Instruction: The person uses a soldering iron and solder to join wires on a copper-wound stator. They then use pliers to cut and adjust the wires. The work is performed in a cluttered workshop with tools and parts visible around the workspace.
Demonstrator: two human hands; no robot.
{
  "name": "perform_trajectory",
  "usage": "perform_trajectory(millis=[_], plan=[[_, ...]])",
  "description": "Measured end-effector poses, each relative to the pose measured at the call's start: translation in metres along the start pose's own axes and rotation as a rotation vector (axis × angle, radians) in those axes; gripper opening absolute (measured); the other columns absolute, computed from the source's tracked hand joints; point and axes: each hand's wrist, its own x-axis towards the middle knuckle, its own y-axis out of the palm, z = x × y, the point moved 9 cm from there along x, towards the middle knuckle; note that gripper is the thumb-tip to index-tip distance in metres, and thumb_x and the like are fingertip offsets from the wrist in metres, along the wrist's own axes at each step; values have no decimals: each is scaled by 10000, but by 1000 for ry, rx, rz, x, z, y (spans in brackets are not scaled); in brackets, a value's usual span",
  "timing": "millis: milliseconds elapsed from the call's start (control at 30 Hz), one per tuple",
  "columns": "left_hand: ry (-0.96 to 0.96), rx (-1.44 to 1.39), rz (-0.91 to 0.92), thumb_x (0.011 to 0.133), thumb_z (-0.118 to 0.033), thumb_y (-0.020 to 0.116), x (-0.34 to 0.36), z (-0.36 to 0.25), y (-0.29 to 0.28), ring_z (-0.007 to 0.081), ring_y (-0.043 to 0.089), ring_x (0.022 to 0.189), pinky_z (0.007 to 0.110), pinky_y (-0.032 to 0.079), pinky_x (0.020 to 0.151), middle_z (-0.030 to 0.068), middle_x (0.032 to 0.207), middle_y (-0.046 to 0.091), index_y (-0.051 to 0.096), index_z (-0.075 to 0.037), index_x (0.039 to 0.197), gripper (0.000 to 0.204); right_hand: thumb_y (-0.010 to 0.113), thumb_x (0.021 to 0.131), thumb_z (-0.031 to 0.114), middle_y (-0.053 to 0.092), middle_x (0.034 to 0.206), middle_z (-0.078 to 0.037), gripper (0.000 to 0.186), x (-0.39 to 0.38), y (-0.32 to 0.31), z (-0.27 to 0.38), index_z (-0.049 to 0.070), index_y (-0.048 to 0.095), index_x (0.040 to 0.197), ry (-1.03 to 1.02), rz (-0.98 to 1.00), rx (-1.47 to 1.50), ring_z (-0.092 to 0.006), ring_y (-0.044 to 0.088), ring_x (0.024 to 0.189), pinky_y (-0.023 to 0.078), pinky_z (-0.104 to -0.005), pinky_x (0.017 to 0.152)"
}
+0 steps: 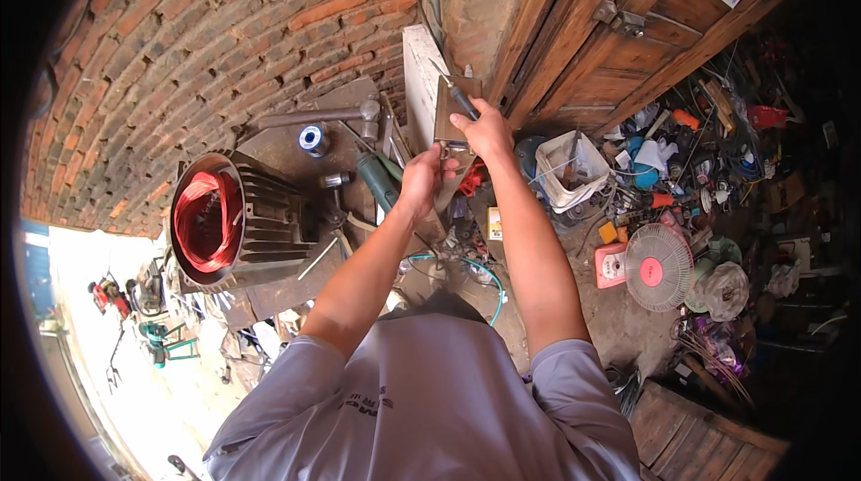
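My right hand (486, 130) is closed around the dark handle of a soldering iron (462, 97), its thin metal tip pointing up and to the left. Just below and left of it, my left hand (421, 180) has its fingers pinched at a small shiny metal part (456, 148), too small to make out in detail. Both hands are at the near edge of a flat brown board (446, 121), which stands beside a white slab (421, 69). Left of my left hand lies a green power tool (377, 180).
On the bench at left are a motor housing (278, 228) with red copper wire (190, 221), a blue-rimmed spool (312, 140) and a hammer (369, 115). Right are a white bucket (587, 167), a pink fan (659, 268) and heaped clutter. A brick wall (224, 42) and wooden door (619, 60) stand behind.
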Motion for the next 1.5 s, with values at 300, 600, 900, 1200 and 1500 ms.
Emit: perform_trajectory(millis=[300, 600, 900, 1200, 1500], plan=[[0, -70, -25, 1081, -313, 479, 7, 8, -4, 198, 664, 858, 311, 510, 859, 83, 961, 730, 664, -58, 1122, 318, 778, 886, 434, 713, 1276, -167, 647, 0, -2, 1, 212, 588, 1463, -5, -6, -20, -355, 668, 1198, 506, -452, 993], [64, -19, 73, 951, -121, 586, -3, 2, -6, 192, 648, 866, 290, 515, 853, 90, 1014, 720, 631, -6, 1209, 286, 803, 869, 442, 722, 1237, -196, 623, -4, -6, 3, 181, 633, 1408, -11, -53, 13, -366, 672, 1187, 511, -438, 989], [18, 171, 182, 936, -102, 622, 0, 2, -2, 109, 617, 863, 244, 482, 812, 17, 973, 688, 637, -53, 1148, 218, 763, 902, 427, 696, 1306, -175, 637, -5, -5, 5, 197, 584, 1468, 6, -17, -32, -353, 658, 1217, 497, -446, 1018], [34, 268, 173, 927, -187, 677, 1, 2, -6, 91, 597, 954, 246, 435, 852, -31, 1019, 673, 673, -107, 1163, 249, 771, 895, 451, 718, 1252, -185, 609, -7, -7, 8, 198, 617, 1426, -23, -60, -38, -370, 666, 1199, 515, -454, 987], [3, 390, 259, 908, -209, 726, -14, -8, 0, 73, 577, 952, 233, 399, 833, -32, 1032, 673, 665, -97, 1189, 309, 764, 898, 454, 696, 1297, -194, 626, -8, -8, 8, 198, 601, 1445, -23, -48, -33, -384, 646, 1230, 505, -461, 1013]])
